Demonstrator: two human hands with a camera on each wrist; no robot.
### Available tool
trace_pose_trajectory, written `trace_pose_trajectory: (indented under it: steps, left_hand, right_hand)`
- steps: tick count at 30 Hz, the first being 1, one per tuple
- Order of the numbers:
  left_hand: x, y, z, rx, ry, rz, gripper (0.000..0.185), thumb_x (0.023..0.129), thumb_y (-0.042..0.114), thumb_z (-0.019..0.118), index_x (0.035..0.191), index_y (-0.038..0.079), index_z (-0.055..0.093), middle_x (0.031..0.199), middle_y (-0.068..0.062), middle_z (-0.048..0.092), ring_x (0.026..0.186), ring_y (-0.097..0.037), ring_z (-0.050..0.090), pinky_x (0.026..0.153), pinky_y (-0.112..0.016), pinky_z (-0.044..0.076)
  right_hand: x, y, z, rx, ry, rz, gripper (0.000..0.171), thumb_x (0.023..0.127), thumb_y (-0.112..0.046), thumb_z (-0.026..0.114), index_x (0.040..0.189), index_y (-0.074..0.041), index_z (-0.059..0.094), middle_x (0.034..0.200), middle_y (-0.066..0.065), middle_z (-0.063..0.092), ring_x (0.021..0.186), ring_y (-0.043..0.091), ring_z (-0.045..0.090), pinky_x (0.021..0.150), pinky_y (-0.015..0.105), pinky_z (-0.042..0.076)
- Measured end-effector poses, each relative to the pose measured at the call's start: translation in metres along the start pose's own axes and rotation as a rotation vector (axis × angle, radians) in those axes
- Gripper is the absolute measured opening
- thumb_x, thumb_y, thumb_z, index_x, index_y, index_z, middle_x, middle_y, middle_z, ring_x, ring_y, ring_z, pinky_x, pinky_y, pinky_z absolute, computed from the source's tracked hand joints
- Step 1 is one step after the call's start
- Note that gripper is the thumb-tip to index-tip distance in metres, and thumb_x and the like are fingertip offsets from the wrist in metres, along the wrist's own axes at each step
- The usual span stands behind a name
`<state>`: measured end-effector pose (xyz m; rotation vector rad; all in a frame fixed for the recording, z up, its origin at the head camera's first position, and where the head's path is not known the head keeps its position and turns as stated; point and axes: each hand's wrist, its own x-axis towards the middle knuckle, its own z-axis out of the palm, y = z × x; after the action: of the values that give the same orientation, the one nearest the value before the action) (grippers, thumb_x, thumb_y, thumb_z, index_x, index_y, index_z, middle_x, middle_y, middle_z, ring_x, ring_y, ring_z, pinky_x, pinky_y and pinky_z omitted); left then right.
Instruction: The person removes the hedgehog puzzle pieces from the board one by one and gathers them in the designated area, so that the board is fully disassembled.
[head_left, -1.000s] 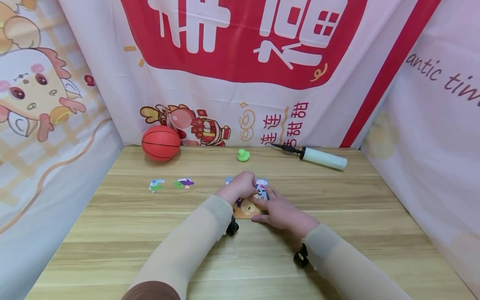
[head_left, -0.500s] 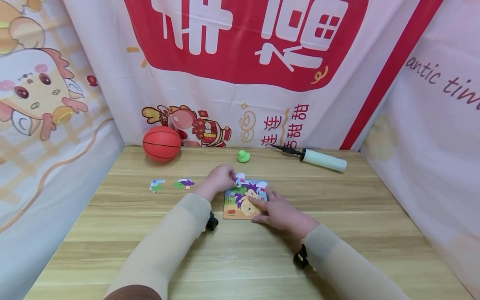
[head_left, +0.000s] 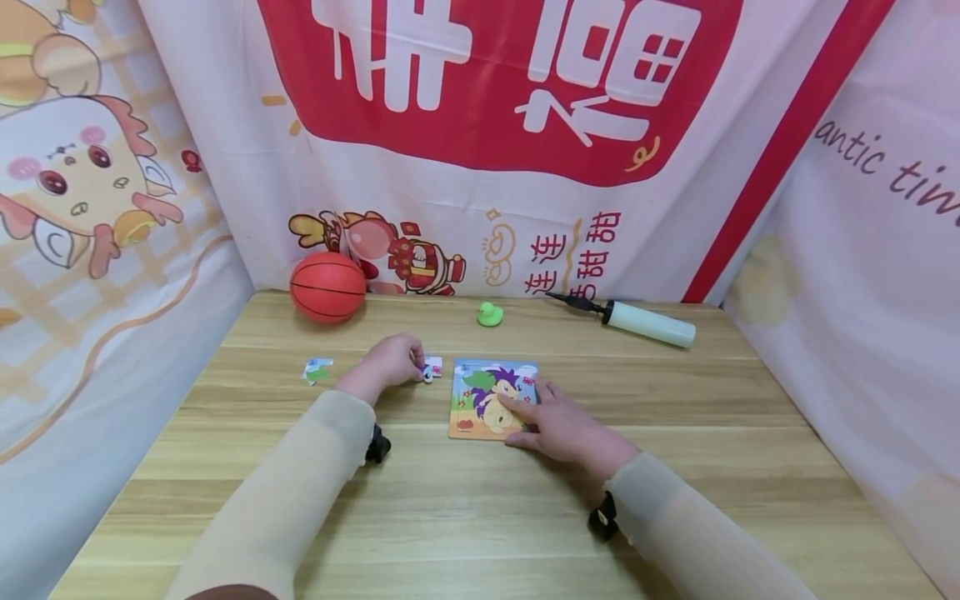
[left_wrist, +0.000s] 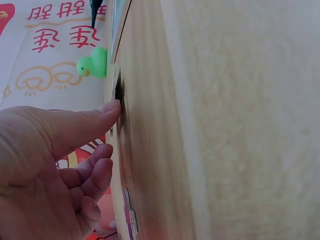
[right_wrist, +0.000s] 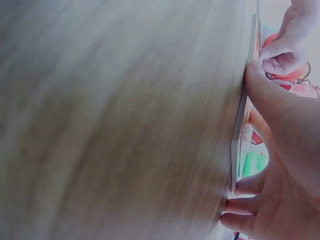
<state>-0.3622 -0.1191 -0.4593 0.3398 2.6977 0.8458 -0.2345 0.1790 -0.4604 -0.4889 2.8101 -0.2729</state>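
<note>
A jigsaw puzzle board (head_left: 468,408) with a purple-haired cartoon figure lies mid-table. Left of it, my left hand (head_left: 388,363) holds a blue and white puzzle piece (head_left: 433,365) low at the tabletop, at its thumb and fingertips. In the left wrist view the piece shows only as a dark edge at the thumb tip. Another piece (left_wrist: 130,214), with purple on it, lies below that hand and is mostly hidden in the head view. My right hand (head_left: 564,421) rests on the board's right side, fingers spread, its thumb (right_wrist: 255,70) against the edge.
A blue and green piece (head_left: 319,371) lies further left. Along the back stand a small red basketball (head_left: 327,287) and a green toy duck (head_left: 490,314). A hand pump (head_left: 648,323) lies at the back right. Printed cloth (head_left: 420,183) hangs behind and beside the table.
My left hand has lifted a puzzle piece off the upper part of the board and carried it left to the table, beside the other pieces. The right hand stays on the board.
</note>
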Motion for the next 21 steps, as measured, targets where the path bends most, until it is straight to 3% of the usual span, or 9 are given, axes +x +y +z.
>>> trace_pose_trajectory:
  steps: [11, 17, 21]
  left_hand:
    - [-0.006, 0.003, -0.006, 0.001, -0.010, -0.049, 0.012, 0.086, 0.011, 0.076, 0.093, 0.010, 0.067, 0.098, -0.008, 0.060, 0.089, -0.028, 0.052, 0.074, -0.039, 0.042]
    - [-0.010, 0.024, 0.001, 0.027, 0.016, 0.035, 0.013, 0.087, 0.012, 0.074, 0.098, 0.012, 0.068, 0.097, -0.006, 0.060, 0.085, -0.025, 0.054, 0.071, -0.037, 0.045]
    - [-0.016, 0.043, 0.013, 0.012, -0.055, 0.123, 0.026, 0.086, 0.016, 0.077, 0.111, 0.013, 0.069, 0.100, -0.006, 0.060, 0.087, -0.024, 0.055, 0.076, -0.039, 0.046]
  right_hand:
    - [0.001, 0.000, 0.002, 0.001, 0.005, -0.007, 0.071, 0.087, -0.075, 0.044, 0.151, -0.051, 0.025, 0.160, 0.026, 0.005, 0.143, 0.048, 0.016, 0.109, 0.061, 0.024]
    - [0.001, 0.000, 0.002, 0.014, -0.001, 0.003, 0.070, 0.087, -0.074, 0.046, 0.150, -0.052, 0.025, 0.161, 0.025, 0.004, 0.143, 0.047, 0.015, 0.109, 0.061, 0.024]
    - [0.001, 0.001, 0.001, 0.023, -0.006, 0.016, 0.070, 0.087, -0.074, 0.046, 0.150, -0.053, 0.024, 0.161, 0.023, 0.003, 0.144, 0.047, 0.014, 0.109, 0.062, 0.023]
